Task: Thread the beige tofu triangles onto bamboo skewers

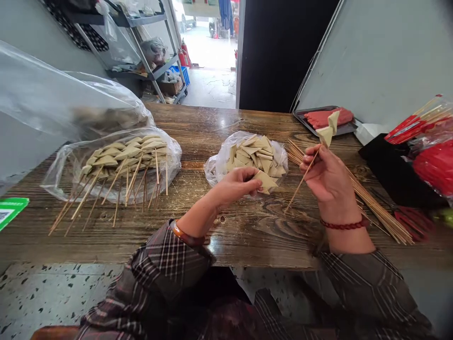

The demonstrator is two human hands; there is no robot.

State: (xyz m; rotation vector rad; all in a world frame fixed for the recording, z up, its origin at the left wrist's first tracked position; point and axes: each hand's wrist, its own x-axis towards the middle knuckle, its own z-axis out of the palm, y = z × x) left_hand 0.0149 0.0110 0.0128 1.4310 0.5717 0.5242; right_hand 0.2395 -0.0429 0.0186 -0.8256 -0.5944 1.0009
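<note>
My left hand [240, 184] pinches a flat, pale tofu-like piece [266, 182] at the near edge of a plastic bag [225, 165] heaped with similar cut pieces [255, 153]. In my right hand [325, 174] is a thin wooden skewer [300, 183], tilted, its lower end pointing down toward the table. Folded pale pieces [326, 134] are threaded on its top end, above my fingers. To the left, a larger clear bag [173, 151] holds a row of filled skewers [122, 153], their bare sticks pointing toward me. Loose bare skewers [375, 203] lie in a bundle beneath and right of my right hand.
A dark tray [348, 127] with pink food [318, 118] stands at the back right. Beside it are a black box [385, 165] with red-wrapped sticks and a red bag [435, 165]. A green card [14, 210] is at the left edge. Beyond the wooden table [212, 123] stands a shelf rack [155, 71].
</note>
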